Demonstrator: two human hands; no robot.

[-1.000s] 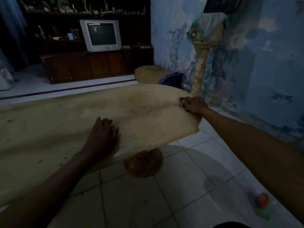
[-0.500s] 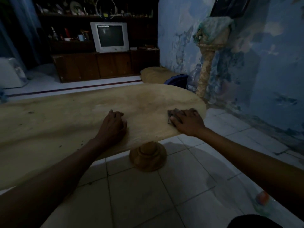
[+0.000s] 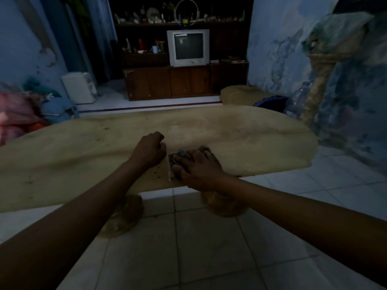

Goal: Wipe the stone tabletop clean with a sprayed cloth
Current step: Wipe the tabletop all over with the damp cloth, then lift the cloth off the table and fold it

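Note:
A long, irregular tan stone tabletop (image 3: 251,139) stretches across the view on two round pedestals. My right hand (image 3: 199,166) presses flat on a small grey cloth (image 3: 180,156) near the table's front edge, fingers spread over it. Only the cloth's left and far edges show around the fingers. My left hand (image 3: 149,150) rests on the stone just left of the cloth, with its fingers curled under and nothing in it. Dark specks lie on the stone between the two hands and further left.
Two stone pedestals (image 3: 224,204) stand on the white tiled floor under the table. A clear plastic bottle (image 3: 297,99) and a rope-wrapped post (image 3: 316,84) stand at the far right by the blue wall. A television (image 3: 188,47) sits on a wooden cabinet behind. Piled fabrics (image 3: 18,114) lie at left.
My right hand has slid the cloth from the table's right end leftward along the front edge until it is beside my left hand. The view has swung left, and the left hand's fingers have curled.

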